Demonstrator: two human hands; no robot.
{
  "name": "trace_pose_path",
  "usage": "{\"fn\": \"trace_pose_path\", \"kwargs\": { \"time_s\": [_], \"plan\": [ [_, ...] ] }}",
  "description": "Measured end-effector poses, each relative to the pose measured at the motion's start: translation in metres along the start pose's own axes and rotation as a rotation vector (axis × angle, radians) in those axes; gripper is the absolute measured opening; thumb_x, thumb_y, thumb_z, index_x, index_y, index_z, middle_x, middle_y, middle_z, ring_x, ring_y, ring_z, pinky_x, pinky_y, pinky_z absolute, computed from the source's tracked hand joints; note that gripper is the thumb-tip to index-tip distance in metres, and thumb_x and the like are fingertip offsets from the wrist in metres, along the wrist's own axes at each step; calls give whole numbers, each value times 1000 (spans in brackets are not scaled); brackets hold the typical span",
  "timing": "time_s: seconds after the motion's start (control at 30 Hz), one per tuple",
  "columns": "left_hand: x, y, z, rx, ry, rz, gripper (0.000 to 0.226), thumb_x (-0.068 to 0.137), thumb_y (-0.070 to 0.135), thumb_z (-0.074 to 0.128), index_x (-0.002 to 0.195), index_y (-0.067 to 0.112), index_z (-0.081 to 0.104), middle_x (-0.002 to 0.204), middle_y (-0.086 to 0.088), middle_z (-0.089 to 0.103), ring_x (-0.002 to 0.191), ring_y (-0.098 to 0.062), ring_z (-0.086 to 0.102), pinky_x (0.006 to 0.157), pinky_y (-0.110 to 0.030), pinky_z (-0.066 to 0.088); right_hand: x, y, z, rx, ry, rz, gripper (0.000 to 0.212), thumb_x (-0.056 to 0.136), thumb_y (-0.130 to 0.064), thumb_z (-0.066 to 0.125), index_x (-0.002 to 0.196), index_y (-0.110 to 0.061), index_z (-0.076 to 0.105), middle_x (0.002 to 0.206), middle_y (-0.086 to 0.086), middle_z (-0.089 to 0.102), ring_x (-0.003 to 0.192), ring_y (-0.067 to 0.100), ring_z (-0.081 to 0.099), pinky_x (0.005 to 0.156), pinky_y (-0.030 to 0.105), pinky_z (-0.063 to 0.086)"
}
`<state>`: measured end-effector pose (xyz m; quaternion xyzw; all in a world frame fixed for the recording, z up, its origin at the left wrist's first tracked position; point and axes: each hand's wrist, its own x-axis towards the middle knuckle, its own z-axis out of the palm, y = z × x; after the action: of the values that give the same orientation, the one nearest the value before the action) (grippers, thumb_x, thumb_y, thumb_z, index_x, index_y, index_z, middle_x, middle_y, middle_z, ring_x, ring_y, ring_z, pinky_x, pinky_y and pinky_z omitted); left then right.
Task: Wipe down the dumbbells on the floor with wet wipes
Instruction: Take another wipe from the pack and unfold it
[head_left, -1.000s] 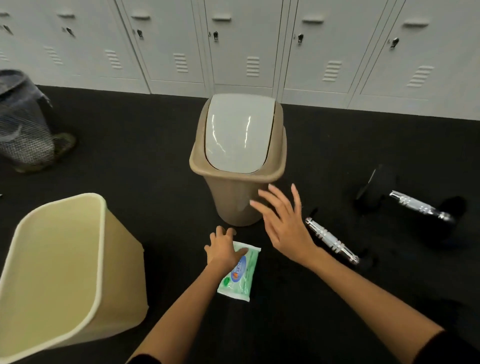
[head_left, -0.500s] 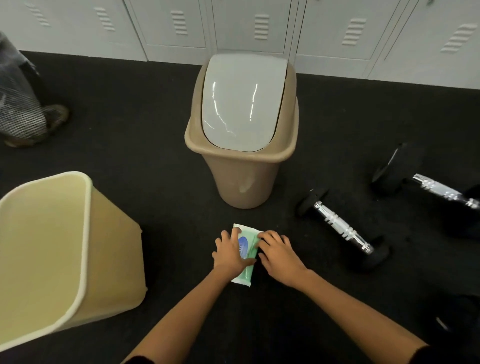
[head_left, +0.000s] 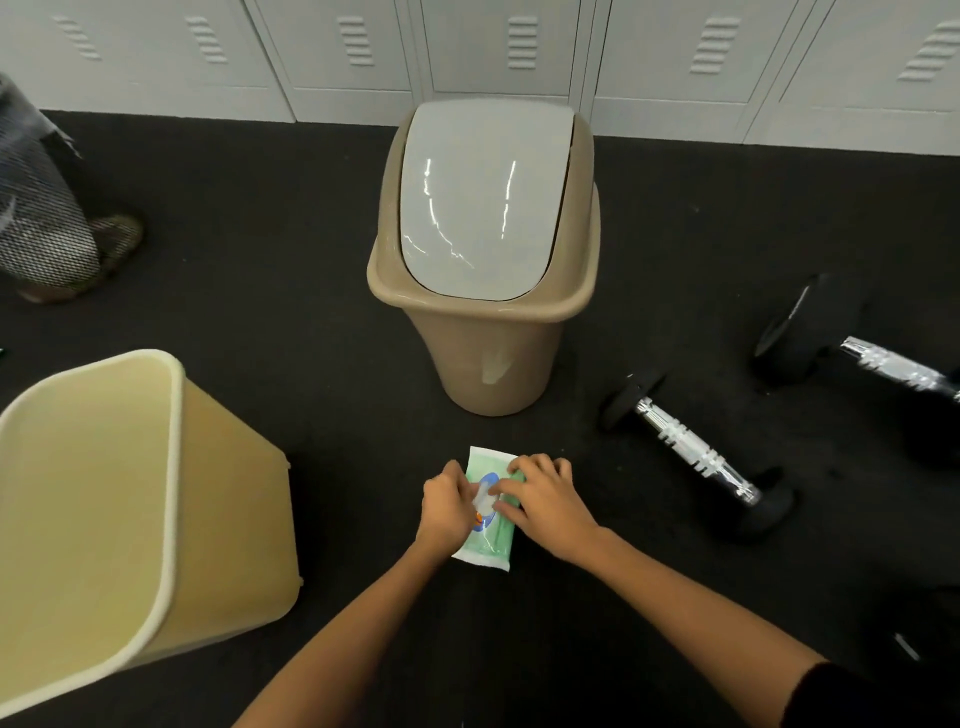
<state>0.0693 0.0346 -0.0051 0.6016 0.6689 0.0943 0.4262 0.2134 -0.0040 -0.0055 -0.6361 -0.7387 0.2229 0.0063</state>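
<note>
A green and white wet wipes pack (head_left: 491, 540) lies flat on the dark floor in front of me. My left hand (head_left: 445, 509) pinches something white, a flap or a wipe, at the pack's middle. My right hand (head_left: 545, 499) presses down on the pack's right side, fingers spread over it. Two dumbbells with black ends and chrome handles lie to the right: a near dumbbell (head_left: 693, 451) and a far dumbbell (head_left: 878, 364) cut off by the frame edge.
A tan bin with a grey swing lid (head_left: 485, 332) stands just beyond the pack. An open cream bin (head_left: 171, 467) leans at the left. A mesh basket (head_left: 36, 218) is at far left. White lockers (head_left: 649, 52) line the back.
My right hand came down from the air onto the pack. My left hand shifted from the pack's left edge to its middle and now lifts something white. The view moved closer.
</note>
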Motion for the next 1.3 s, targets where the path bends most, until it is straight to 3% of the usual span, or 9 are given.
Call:
{"fn": "trace_pose_path", "kwargs": {
  "time_s": [0.23, 0.4, 0.6, 0.7, 0.83, 0.9, 1.03, 1.23, 1.3],
  "plan": [
    [-1, 4, 1, -32, 39, 62, 25, 89, -2, 50, 71, 13, 42, 93, -19, 62, 76, -19, 53, 70, -40, 52, 14, -33, 8, -72, 19, 250, 33, 91, -37, 56, 119, -22, 62, 134, 6, 39, 121, 28, 36, 103, 47, 26],
    [-5, 4, 2, 30, 50, 127, 31, 88, -1, 53, 68, 18, 39, 82, -10, 53, 68, -11, 43, 61, -22, 39, 20, -37, 12, -182, 43, 236, 45, 82, -31, 69, 122, -15, 56, 135, 9, 36, 122, 29, 34, 98, 45, 32],
    [-4, 4, 3, 72, 69, 104, 22, 92, 5, 53, 74, 15, 44, 93, -8, 52, 74, -11, 46, 67, -24, 43, 20, -34, 15, -330, -28, 32, 48, 87, -21, 62, 130, -6, 47, 136, 13, 33, 126, 31, 30, 103, 49, 28],
    [-5, 4, 3, 84, 21, 111, 5, 94, 12, 52, 91, 9, 50, 107, -9, 53, 85, -13, 51, 76, -28, 48, 18, -23, 17, -164, -64, 22, 50, 89, -13, 58, 134, -4, 40, 136, 12, 30, 124, 29, 31, 101, 43, 32],
    [-6, 3, 1, 214, -162, 154, 55, 93, 21, 55, 143, 12, 33, 150, -5, 28, 136, -20, 34, 109, -32, 33, 18, -7, 18, 365, -32, 162, 27, 91, -10, 55, 117, -11, 47, 124, 4, 31, 105, 15, 48, 93, 31, 47],
    [-5, 4, 0, 293, -227, 143, 64, 92, 27, 57, 148, 16, 26, 157, -4, 13, 144, -21, 19, 114, -33, 25, 18, -5, 12, 550, 23, 219, 4, 97, -11, 46, 100, -13, 47, 115, 2, 34, 89, 6, 48, 85, 22, 47],
    [-5, 7, 2, 418, -316, 126, 76, 92, 31, 57, 151, 14, 13, 159, -7, 0, 144, -23, 10, 115, -33, 22, 17, -4, 1, 746, 174, 322, 12, 100, -12, 39, 93, -15, 48, 107, -1, 39, 83, -2, 47, 65, 3, 40],
    [-2, 5, 4, 420, -283, 132, 71, 92, 28, 57, 150, 14, 19, 158, -12, 6, 144, -26, 11, 115, -35, 21, 15, -1, 5, 807, 250, 380, 26, 95, -22, 53, 118, -14, 47, 115, 0, 40, 100, 5, 50, 66, 5, 44],
    [-3, 5, 6, 411, -268, 133, 77, 89, 29, 61, 150, 14, 17, 158, -11, 5, 144, -25, 13, 115, -34, 23, 19, 1, 6, 774, 225, 486, 24, 93, -21, 58, 113, -10, 52, 113, 3, 43, 99, 8, 51, 67, 8, 41]
  ]
}}
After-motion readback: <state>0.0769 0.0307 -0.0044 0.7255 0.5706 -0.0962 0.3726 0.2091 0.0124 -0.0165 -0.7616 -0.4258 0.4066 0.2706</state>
